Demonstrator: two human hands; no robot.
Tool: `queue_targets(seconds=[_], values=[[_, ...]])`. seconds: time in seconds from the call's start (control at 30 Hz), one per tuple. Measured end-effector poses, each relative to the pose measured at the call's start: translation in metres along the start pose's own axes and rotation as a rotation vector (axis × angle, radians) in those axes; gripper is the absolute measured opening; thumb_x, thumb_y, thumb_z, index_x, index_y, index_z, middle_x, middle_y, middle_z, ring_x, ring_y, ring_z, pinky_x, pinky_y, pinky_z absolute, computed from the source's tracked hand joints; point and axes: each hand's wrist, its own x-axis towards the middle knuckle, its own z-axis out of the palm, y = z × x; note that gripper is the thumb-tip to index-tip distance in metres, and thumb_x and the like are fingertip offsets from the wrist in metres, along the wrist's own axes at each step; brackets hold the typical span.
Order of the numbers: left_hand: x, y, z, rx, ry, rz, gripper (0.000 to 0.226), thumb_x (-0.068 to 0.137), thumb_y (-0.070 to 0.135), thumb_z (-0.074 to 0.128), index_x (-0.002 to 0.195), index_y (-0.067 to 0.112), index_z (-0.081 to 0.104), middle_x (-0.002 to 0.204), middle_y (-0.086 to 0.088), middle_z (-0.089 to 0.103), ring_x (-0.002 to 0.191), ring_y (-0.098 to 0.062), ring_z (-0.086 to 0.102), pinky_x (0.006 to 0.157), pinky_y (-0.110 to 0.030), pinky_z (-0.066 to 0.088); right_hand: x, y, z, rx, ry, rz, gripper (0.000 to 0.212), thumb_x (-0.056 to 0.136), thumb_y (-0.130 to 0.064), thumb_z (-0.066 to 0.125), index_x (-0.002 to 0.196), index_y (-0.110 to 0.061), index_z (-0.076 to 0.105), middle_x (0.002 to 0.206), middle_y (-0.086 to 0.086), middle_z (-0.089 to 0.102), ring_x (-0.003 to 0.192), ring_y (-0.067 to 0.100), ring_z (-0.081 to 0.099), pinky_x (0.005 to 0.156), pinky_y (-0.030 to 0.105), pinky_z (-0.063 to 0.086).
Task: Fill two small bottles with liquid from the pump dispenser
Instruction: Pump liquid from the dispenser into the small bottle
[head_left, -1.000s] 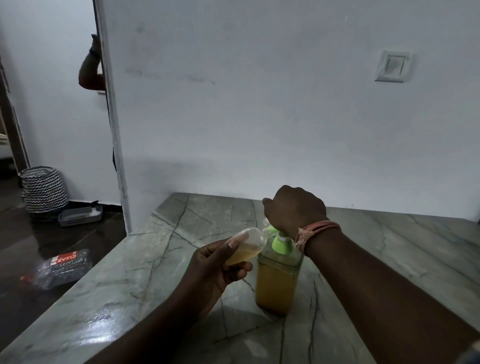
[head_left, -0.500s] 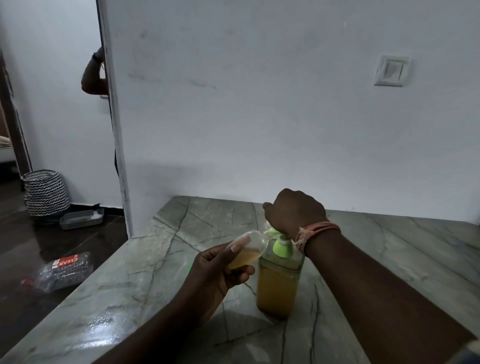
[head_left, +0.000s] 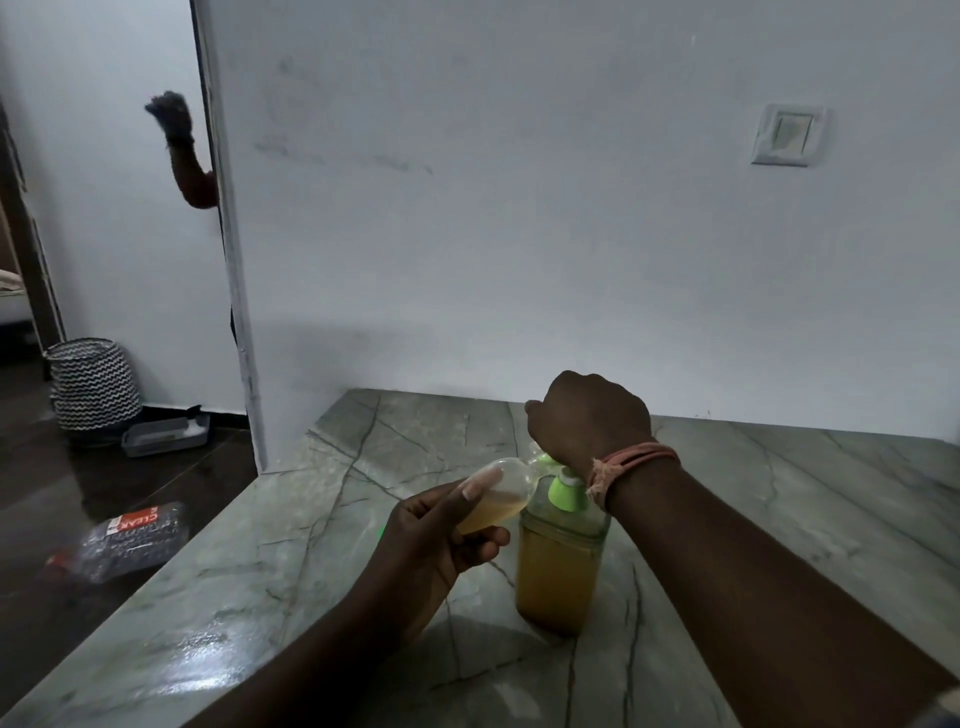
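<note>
A pump dispenser (head_left: 558, 566) with amber liquid and a green pump neck stands upright on the marble table (head_left: 311, 545). My right hand (head_left: 589, 415) rests closed on top of the pump head, hiding most of it. My left hand (head_left: 431, 540) holds a small clear bottle (head_left: 493, 496) tilted on its side, its mouth against the green nozzle. The small bottle is partly filled with amber liquid. A second small bottle is not in view.
A white wall with a switch plate (head_left: 787, 134) runs behind the table. On the dark floor to the left lie a plastic pack (head_left: 122, 540), a grey tray (head_left: 166, 434) and a zigzag basket (head_left: 93, 387). Another person's arm (head_left: 182, 150) shows past the wall corner.
Both my hands and the bottles stay nearly where they were. The other person's arm behind the wall corner has lifted, hand raised.
</note>
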Motion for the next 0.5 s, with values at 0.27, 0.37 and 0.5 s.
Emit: queue_targets(seconds=[0.27,0.37,0.5], values=[[0.0005,0.0001,0.0005,-0.003,-0.003,-0.004,0.062,0.075,0.046,0.085,0.123,0.01,0.071,0.108,-0.008,0.075,0.078,-0.021,0.067,0.066,-0.026,0.055,-0.0003,0.0024,0.0007,0.012,-0.065,0.029,0.034,0.082,-0.043,0.05,0.058,-0.02,0.041,0.059,-0.005,0.04,0.065,0.025,0.048,0.059,0.029,0.035],[-0.0007,0.0007,0.0023,0.006,-0.007,-0.005,0.061,0.075,0.047,0.085,0.122,0.011,0.072,0.106,-0.006,0.075,0.079,-0.02,0.068,0.066,-0.025,0.055,0.0033,-0.0001,-0.0022,-0.039,-0.037,-0.038,0.036,0.082,-0.045,0.05,0.059,-0.02,0.039,0.06,-0.005,0.038,0.065,0.025,0.047,0.061,0.03,0.036],[0.0013,-0.0002,0.0013,0.009,-0.013,0.002,0.059,0.076,0.046,0.084,0.122,0.011,0.072,0.11,-0.009,0.074,0.079,-0.02,0.069,0.066,-0.025,0.056,0.0022,0.0048,0.0044,0.038,0.009,-0.017,0.038,0.085,-0.049,0.047,0.061,-0.02,0.04,0.065,-0.001,0.043,0.066,0.026,0.046,0.062,0.03,0.036]])
